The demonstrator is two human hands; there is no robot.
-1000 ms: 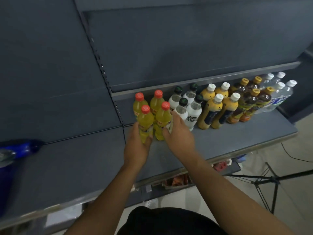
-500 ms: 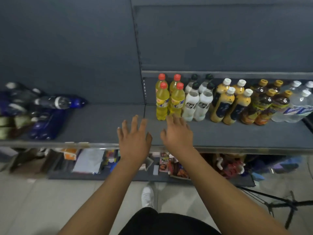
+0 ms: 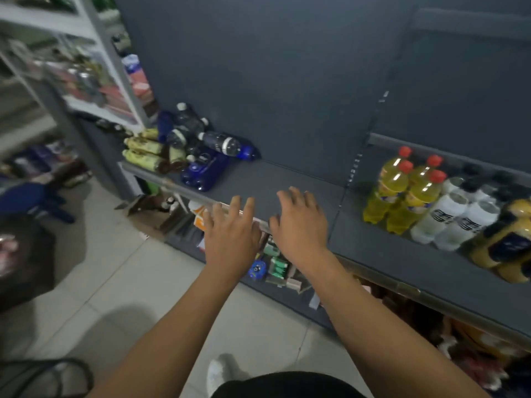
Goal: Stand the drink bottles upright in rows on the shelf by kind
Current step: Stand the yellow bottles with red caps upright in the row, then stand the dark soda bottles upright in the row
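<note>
Several bottles (image 3: pixel 184 145) lie heaped at the left end of the shelf (image 3: pixel 258 179), blue and yellowish kinds mixed. Both hands hover empty over its front edge: left hand (image 3: pixel 231 239) with fingers spread, right hand (image 3: pixel 301 222) with fingers loosely straight. Rightward, four yellow bottles (image 3: pixel 402 193) stand in two rows, white bottles (image 3: pixel 454 219) just beside them.

Both bare forearms extend forward from the near edge, roughly parallel. Left hand (image 3: pixel 231 239): palm down, fingers straight and slightly spread, holding nothing. Right hand (image 3: pixel 300 222): palm down, fingers relaxed and lightly bent, holding nothing. The two hands sit just beside each other, not touching.
</note>
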